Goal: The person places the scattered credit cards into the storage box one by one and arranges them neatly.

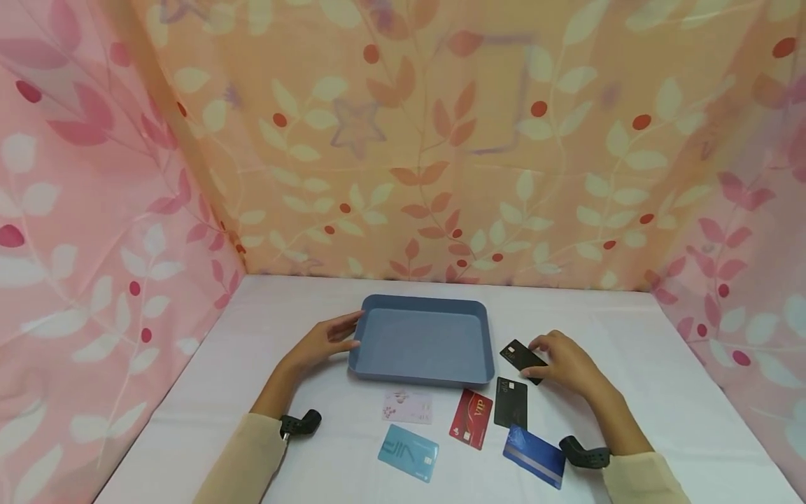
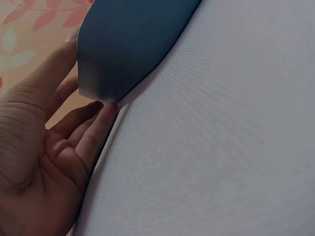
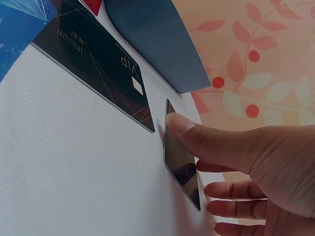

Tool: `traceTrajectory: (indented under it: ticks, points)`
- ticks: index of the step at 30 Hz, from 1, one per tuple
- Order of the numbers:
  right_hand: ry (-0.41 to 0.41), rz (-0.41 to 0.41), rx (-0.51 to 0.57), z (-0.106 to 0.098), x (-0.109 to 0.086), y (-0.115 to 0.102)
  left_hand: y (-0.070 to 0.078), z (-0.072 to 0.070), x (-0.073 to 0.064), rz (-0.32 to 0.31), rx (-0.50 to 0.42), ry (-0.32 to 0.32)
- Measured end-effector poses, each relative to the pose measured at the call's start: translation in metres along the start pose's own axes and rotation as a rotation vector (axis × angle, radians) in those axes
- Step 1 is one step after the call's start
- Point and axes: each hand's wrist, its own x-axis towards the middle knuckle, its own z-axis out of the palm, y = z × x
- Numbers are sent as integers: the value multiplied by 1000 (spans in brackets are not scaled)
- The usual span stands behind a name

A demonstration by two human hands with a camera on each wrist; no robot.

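Note:
The blue-grey tray (image 1: 422,343) sits on the white table. At its left side my left hand (image 1: 324,341) touches the outer wall with extended fingers and thumb; the left wrist view shows fingertips against the tray's wall (image 2: 130,44). Just right of the tray, my right hand (image 1: 563,360) pinches a black bank card (image 1: 519,355) between thumb and fingers. In the right wrist view this card (image 3: 178,152) is tilted up, and the thumb lies across its face. Near that hand, a black VIP card (image 1: 511,402) lies flat on the table.
In front of the tray lie a red VIP card (image 1: 471,418), a pale pink card (image 1: 407,407), a light blue card (image 1: 408,453) and a dark blue card (image 1: 535,456), which touches the black VIP card. Floral cloth (image 1: 441,140) hangs behind and at both sides.

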Motion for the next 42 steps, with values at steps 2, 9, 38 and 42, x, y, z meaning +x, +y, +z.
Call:
traceTrajectory:
  ticks: [2,9,38,42]
  points:
    - [-8,-1,-1,1,1,-1,-3,0,-2,-4,-26,-3]
    - [-4,15,-8,0,1,-3,-9,0,0,-4,-75,-15]
    - [-2,58,207,-1,0,0,-5,0,-1,-4,-88,-10]
    - [28,39,232,-2,0,3,-5,-1,0,-2,-81,-10]
